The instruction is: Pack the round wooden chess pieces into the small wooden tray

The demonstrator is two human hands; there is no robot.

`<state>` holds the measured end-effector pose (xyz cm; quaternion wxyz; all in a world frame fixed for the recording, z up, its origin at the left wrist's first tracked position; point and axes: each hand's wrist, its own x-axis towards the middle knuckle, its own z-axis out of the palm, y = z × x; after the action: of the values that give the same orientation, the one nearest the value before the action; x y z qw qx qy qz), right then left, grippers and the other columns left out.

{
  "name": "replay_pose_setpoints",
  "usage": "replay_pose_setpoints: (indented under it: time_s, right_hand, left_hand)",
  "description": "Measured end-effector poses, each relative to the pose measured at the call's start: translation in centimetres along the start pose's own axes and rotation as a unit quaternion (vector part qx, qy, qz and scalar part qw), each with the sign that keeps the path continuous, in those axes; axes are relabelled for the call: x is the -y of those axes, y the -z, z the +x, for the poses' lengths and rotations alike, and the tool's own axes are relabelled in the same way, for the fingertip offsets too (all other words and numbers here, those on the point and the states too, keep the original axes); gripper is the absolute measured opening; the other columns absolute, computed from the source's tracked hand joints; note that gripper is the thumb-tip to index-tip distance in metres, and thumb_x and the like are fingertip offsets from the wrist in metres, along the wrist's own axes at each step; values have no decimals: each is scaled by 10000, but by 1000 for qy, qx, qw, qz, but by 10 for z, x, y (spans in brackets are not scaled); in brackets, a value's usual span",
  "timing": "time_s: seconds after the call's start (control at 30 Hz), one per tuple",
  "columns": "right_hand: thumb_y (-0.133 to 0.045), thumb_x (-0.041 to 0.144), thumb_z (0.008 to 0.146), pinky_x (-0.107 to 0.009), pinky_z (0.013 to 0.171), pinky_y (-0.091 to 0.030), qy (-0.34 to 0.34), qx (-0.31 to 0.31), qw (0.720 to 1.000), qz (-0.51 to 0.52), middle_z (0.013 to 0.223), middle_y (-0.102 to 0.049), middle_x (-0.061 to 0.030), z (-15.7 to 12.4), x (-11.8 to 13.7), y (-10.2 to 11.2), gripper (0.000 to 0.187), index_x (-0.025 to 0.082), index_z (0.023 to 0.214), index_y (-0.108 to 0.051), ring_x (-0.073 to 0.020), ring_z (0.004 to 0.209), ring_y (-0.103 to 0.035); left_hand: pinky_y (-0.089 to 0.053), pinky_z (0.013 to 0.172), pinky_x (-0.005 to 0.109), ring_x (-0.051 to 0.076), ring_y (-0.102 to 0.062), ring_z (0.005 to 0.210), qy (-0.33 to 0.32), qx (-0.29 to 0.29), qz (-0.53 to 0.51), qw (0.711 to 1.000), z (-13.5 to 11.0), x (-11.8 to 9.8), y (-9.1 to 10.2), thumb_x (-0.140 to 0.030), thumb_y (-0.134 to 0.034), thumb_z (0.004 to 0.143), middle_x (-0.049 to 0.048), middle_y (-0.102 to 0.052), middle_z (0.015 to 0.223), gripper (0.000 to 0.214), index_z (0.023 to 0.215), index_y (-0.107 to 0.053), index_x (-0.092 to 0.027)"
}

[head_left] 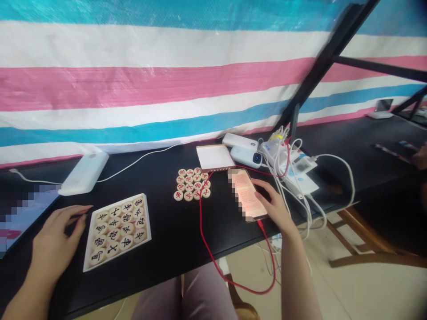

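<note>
striped tarp (143, 89) as backdrop, black table (167, 231) under it. right hand (275, 204) has the phone (247, 193) by its right edge, thumb on the screen side; can't tell if the phone is lifted or lying flat. red cable (260, 292) plugs into its near end, loops below the table edge, then runs up across the red-lettered pieces (189, 179); can't tell if it touches them. left hand (58, 233) is just left of the white box (147, 220), fingers loosely curled, narrow gap at thumb and index, nothing visible in it. box holds black-lettered pieces (126, 230), four by four, face up. red-lettered ones form a tight block on the table between box and phone, shallow lid (215, 158) just behind. handling notes: grip the phone by its side edges, thumb off the glass, fingers clear of the plug. leave slack in the cable; a tug would probably drag it through the red block. lift rather than slide, lid corner is right by the phone's top. steer clear of the cable tangle (280, 146) behind. left side: go around the box rim, a bump could upset the rows.
</note>
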<state>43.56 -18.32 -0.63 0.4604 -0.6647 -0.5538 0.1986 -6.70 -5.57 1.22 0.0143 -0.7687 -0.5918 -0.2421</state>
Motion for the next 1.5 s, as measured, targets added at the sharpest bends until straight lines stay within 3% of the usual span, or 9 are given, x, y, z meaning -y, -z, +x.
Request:
replay_pose_setpoints:
  time_s: [0.3,0.47,0.67,0.77,1.07,1.4,1.5]
  right_hand:
    - [-461,280,852,-396,1028,-362,-24,-25,999,5,1248,-552,-39,1,-3,-2,353,270,1194,-544,-199,1155,-498]
    - [-495,250,836,-393,1057,-332,7,-15,1000,-9,1276,-533,-33,2,-5,-1,376,275,1208,-532,-196,1195,-472]
    - [-578,290,805,-404,1066,-323,38,9,999,-34,1296,-519,-36,3,-7,0,417,289,1218,-524,-209,1214,-458]
    - [-572,309,810,-414,1061,-329,40,12,998,-39,1298,-517,-43,3,-6,0,404,290,1212,-531,-217,1213,-461]
    - [-547,351,831,-419,1063,-329,35,6,999,-37,1296,-521,-42,3,-4,0,389,288,1215,-531,-219,1212,-460]
    - [-471,404,888,-388,1042,-344,17,-14,999,-47,1271,-544,-29,5,-5,-2,343,291,1205,-537,-196,1183,-479]
    - [-459,427,889,-400,1036,-342,18,-10,998,-62,1270,-549,-28,8,-7,-2,348,297,1200,-544,-205,1187,-476]
  left_hand:
    - [-477,740,321,201,-609,815,0,21,8,1000,0,6,-1,-437,-343,850,58,-602,1030,346,993,-567,-215]
    - [-475,704,297,181,-601,770,5,18,7,1000,0,5,-1,-462,-353,846,49,-598,1030,351,974,-570,-218]
    - [-470,673,282,170,-600,750,22,27,-5,999,0,0,-1,-491,-361,840,40,-595,1033,361,964,-568,-222]
    - [-471,709,294,170,-601,758,15,19,3,1000,0,1,-1,-474,-361,847,41,-593,1045,346,978,-564,-226]
    - [-462,617,298,208,-604,825,16,34,13,999,2,-1,1,-430,-352,838,64,-589,1056,325,971,-561,-221]
    - [-466,806,351,221,-588,874,3,35,23,999,2,0,0,-434,-321,860,71,-593,1040,350,982,-565,-215]
    - [-474,791,339,210,-595,840,5,33,18,999,2,0,0,-451,-335,857,68,-590,1043,349,968,-566,-215]
